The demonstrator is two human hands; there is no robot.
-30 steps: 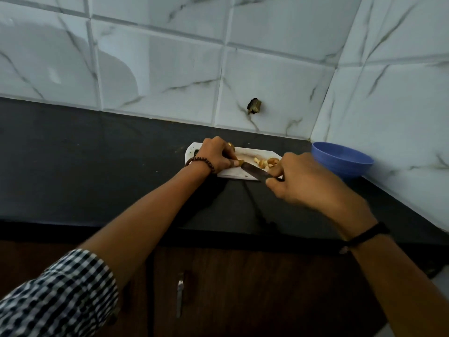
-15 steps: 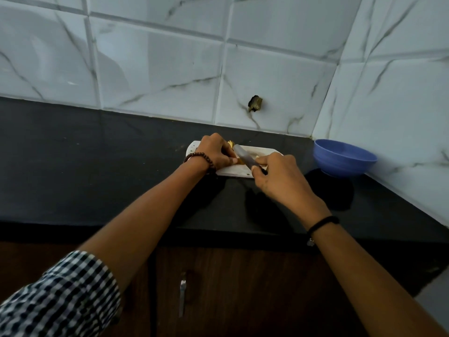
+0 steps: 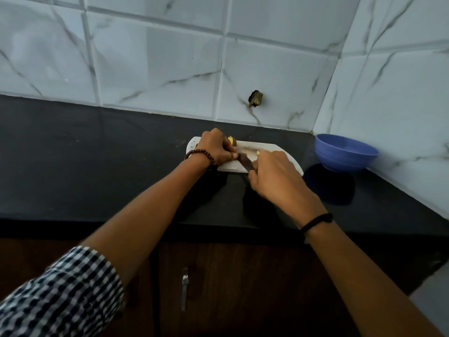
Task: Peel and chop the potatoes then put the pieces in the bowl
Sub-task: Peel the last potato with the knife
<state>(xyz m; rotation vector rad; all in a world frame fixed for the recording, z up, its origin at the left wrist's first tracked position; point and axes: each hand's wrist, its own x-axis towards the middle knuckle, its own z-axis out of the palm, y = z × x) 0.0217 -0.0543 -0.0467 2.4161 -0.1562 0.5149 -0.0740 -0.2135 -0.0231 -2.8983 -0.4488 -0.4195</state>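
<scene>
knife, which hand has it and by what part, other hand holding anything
The right hand grips the knife by its handle, hidden in the fist. The left hand holds a mostly covered potato on the cutting board.

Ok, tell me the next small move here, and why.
Probably press the knife down through the potato. The right hand grips the knife with its blade beside the left hand, which pins the potato on the cutting board; no pieces show in the bowl.

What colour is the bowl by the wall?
The bowl is blue, a soft periwinkle shade; the head view, the only one, shows it clearly.
</scene>
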